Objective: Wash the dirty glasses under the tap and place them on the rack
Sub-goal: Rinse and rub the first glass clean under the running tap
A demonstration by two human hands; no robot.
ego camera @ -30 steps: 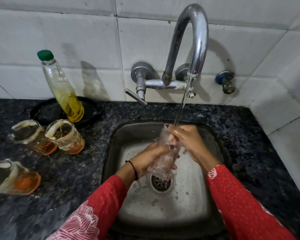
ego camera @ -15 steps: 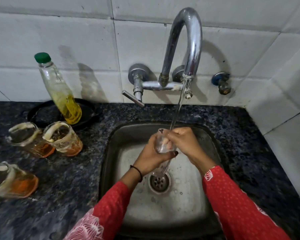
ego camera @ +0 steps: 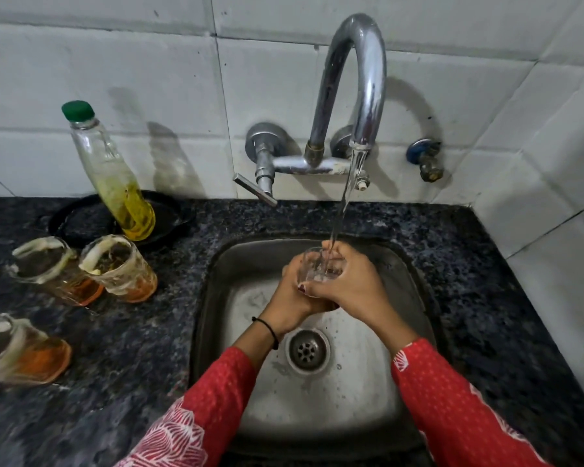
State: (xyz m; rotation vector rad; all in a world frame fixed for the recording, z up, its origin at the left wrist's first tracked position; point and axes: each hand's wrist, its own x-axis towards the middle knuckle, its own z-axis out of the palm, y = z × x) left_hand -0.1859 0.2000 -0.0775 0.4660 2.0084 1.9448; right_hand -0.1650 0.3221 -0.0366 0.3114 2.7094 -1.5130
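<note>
While water pours, the counter (ego camera: 486, 298): dark speckled stone. We find it wrapped round the basin and carrying everything that waits on the left.
Sink (ego camera: 216, 298): steel and wet, set into the counter, with the drain (ego camera: 307, 348) near its middle. Both hands work above it.
Tap (ego camera: 364, 79): a tall curved chrome spout on the tiled wall. It is running, and the stream falls at the right hand and into the glass.
Bottle (ego camera: 115, 176): clear with a green cap and yellow liquid in its lower half. It stands in a black dish (ego camera: 81, 220) by the wall.
Left hand (ego camera: 290, 298): grips the lower body of the glass from the left.
Right hand (ego camera: 354, 284): curls round the upper part from the right, thumb on the near side.
Glass (ego camera: 317, 267): clear, roughly mouth-up under the stream, over the back half of the sink.
Dirty glasses (ego camera: 122, 267): three on the counter left of the sink. Two stand side by side near the dish, the second at (ego camera: 44, 264), and the third (ego camera: 17, 348) is nearer us. All have orange dregs and pale smears.
Progress: we judge one glass to be mid-rinse and three unwashed. The rack is out of view, so we cannot tell whether any glass is already placed on it.
Writing: we can read none, and the bottle shows no label.
</note>
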